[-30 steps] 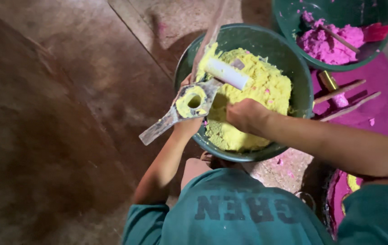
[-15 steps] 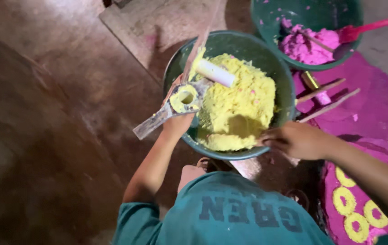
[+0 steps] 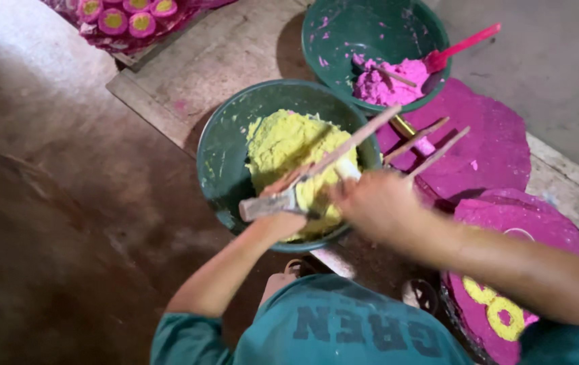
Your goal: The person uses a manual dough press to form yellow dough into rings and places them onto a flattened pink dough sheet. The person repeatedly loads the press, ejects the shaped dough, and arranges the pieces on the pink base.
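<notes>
My left hand (image 3: 279,224) grips a grey metal ring mould (image 3: 262,205) by its handle, over the near rim of a green bowl (image 3: 216,159) of yellow dough (image 3: 283,142). My right hand (image 3: 371,204) is closed right beside the mould, and a short white cylinder (image 3: 348,169) sticks out above its fingers. The hand is blurred. A long wooden stick (image 3: 364,135) slants across the bowl from the mould toward the far right rim.
A second green bowl (image 3: 343,27) behind holds pink dough (image 3: 387,84) and a pink spatula (image 3: 462,46). Pink dough sheets (image 3: 499,149) lie at right with two wooden sticks (image 3: 428,145) and yellow rings (image 3: 499,314). Pink-and-yellow pieces (image 3: 120,17) sit top left.
My right hand came back from the bowl's right rim to the mould. The mould swung down toward the near rim, and my view shifted so the bowls sit farther right.
</notes>
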